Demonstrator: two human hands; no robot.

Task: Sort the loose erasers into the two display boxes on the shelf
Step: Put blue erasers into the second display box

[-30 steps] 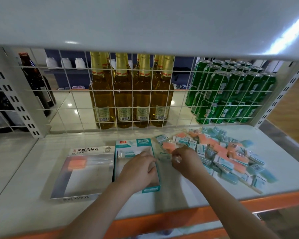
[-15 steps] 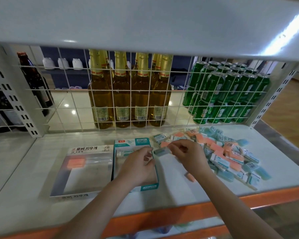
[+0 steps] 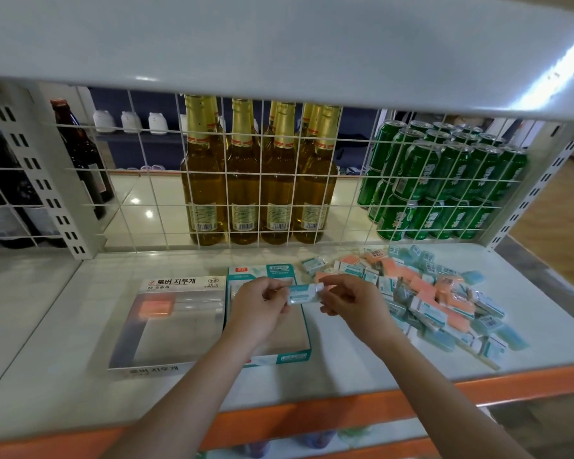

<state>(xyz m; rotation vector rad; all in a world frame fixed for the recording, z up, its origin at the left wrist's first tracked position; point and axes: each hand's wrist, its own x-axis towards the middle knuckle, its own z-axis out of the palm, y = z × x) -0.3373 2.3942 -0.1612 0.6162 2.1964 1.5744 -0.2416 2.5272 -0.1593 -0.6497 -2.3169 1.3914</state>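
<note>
Since a moment ago, lifted clear of the pile and raised between both hands: a teal-and-white wrapped eraser (image 3: 304,294), now above the right edge of the teal display box (image 3: 268,354). Left hand (image 3: 258,309) pinching its left end with curled fingers, right hand (image 3: 352,304) pinching the right end. Holding one orange eraser (image 3: 155,309) in its back left corner: the silver display box (image 3: 166,327). Teal box interior mostly hidden by the left hand. Heaped to the right on the shelf (image 3: 80,385): loose erasers (image 3: 441,299), orange and teal mixed.
</note>
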